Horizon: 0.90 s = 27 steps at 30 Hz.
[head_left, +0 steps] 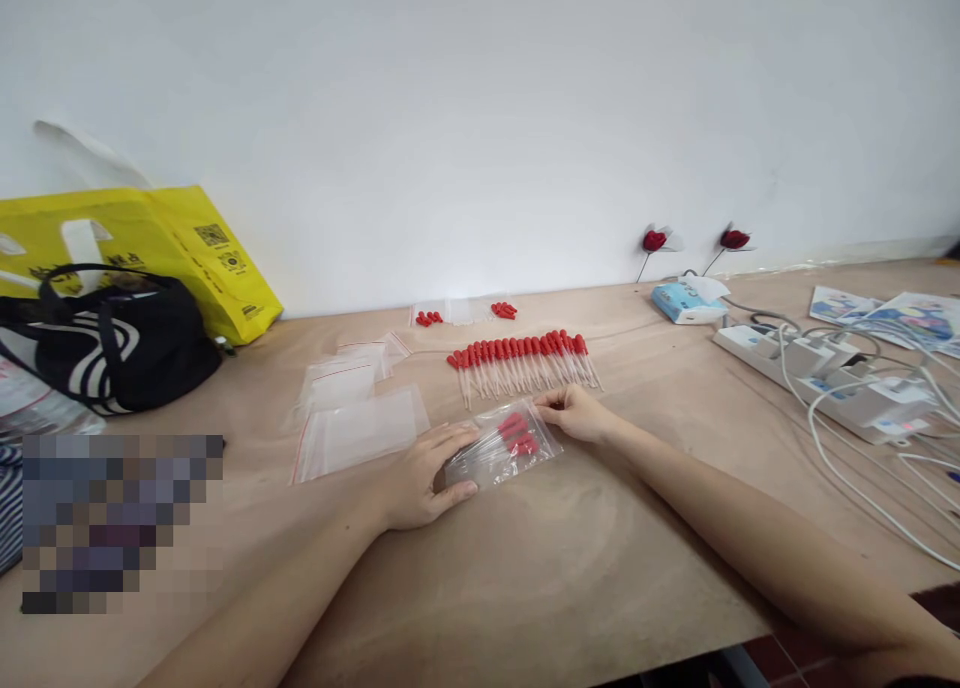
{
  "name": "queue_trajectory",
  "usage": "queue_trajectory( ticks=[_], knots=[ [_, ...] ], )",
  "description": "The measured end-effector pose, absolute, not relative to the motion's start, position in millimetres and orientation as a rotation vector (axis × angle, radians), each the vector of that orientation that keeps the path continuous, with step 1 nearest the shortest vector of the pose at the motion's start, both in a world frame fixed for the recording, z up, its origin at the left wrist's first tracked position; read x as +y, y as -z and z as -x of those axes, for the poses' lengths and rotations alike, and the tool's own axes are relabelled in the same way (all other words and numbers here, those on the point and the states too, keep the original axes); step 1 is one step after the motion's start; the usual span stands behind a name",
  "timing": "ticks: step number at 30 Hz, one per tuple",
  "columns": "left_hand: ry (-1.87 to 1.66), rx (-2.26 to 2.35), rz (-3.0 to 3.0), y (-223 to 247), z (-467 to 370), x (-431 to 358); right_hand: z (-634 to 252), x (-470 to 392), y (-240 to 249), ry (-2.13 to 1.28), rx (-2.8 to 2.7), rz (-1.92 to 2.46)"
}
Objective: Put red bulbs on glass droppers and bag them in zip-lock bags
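"Bare forearms reach in from the bottom of the head view, over the brown tabletop (600,588). What do the hands meet?"

"One clear bag (491,458), lying slantwise on the tabletop between them. It's thin, shiny and crinkled, bright with reflections."

"Anything inside?"

"Several red-headed sticks (517,436). Their red heads sit in two little clusters toward the right, pale stems running left. I can't count them through the glare."

"How does each grip stand?"

"On the left hand (433,473) it's spread: fingers along the bag's upper left edge, thumb well apart on the lower edge. On the right hand (568,411), thumb and forefinger pinch the upper right corner."

"And just beyond?"

"More such sticks in a neat row (517,353), side by side, red heads toward the wall, whitish stems toward the person. Left of it lie flat see-through pouches (367,428) with red lines along their edges. Against the wall are two small red bunches, with clear plastic between them."

"The sides?"

"Yellow carrier (232,278) and black handbag (142,343) at left. At right, two red roses (655,239), a blue tissue pack (679,303) and a white power strip (795,373) crowded with cables."
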<state>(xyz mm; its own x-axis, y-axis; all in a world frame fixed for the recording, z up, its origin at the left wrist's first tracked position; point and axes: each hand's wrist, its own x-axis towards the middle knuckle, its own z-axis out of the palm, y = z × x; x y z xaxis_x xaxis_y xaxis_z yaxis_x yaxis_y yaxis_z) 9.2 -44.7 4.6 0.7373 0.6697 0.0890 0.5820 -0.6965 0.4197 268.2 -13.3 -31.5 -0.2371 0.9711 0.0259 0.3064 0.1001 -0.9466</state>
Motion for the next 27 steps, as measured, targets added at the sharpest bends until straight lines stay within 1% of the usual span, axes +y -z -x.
queue_trajectory(
  ticks=[6,8,10,15,19,24,27],
  knots=[
    [-0.35,0.904,-2.577,-3.6,-8.8,-44.0,-301.8,27.1,21.4,-0.468,-1.462,1.686],
    [-0.36,0.899,-2.572,-3.2,-8.6,-43.7,-307.5,41.7,16.0,-0.299,-1.403,1.827],
    [-0.368,0.903,-2.568,-2.7,-8.5,-43.3,-308.0,53.1,12.0,-0.214,-1.395,1.933],
    [-0.398,0.871,-2.556,-1.9,-8.4,-42.8,-296.5,65.8,8.0,-0.199,-1.381,2.136],
    [-0.437,0.868,-2.519,-2.2,-8.6,-43.5,-290.1,67.1,4.0,-0.239,-1.391,2.12],
    [-0.454,0.863,-2.483,-2.8,-8.1,-44.5,-294.7,60.5,-5.2,-0.247,-1.439,1.971],
    [-0.458,0.853,-2.505,-1.9,-7.6,-44.1,-297.8,46.2,-1.4,-0.349,-1.42,1.652]
  ],
)
